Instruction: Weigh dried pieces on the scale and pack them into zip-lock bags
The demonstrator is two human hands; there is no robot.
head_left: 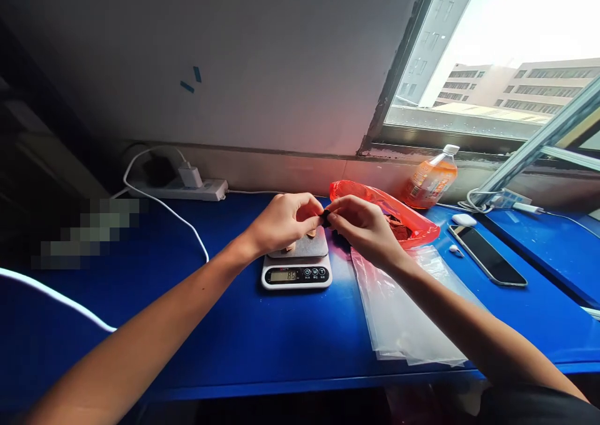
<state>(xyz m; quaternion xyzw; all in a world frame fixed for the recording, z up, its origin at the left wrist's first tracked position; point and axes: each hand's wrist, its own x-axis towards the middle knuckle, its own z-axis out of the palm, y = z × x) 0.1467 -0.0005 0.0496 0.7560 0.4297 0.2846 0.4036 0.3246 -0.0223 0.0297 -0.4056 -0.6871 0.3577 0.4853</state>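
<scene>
A small dark piece point(325, 218) is pinched between the fingertips of my left hand point(287, 222) and my right hand point(363, 226), which meet above the right part of a white digital scale point(297, 276). Small brownish pieces point(289, 247) lie on the scale's metal plate, partly hidden by my left hand. The display shows digits that look like 86. Just beyond my right hand, an open red plastic bag point(424, 230) holds reddish-brown pieces. Clear plastic bags point(412, 312) lie flat beneath my right forearm.
An orange drink bottle point(432, 178) stands behind the red bag. To the right lie a phone point(489, 256), an earbud point(455, 250) and its white case point(464, 220). A power strip point(206, 190) with a charger and white cable sits at the back left of the blue table point(225, 350).
</scene>
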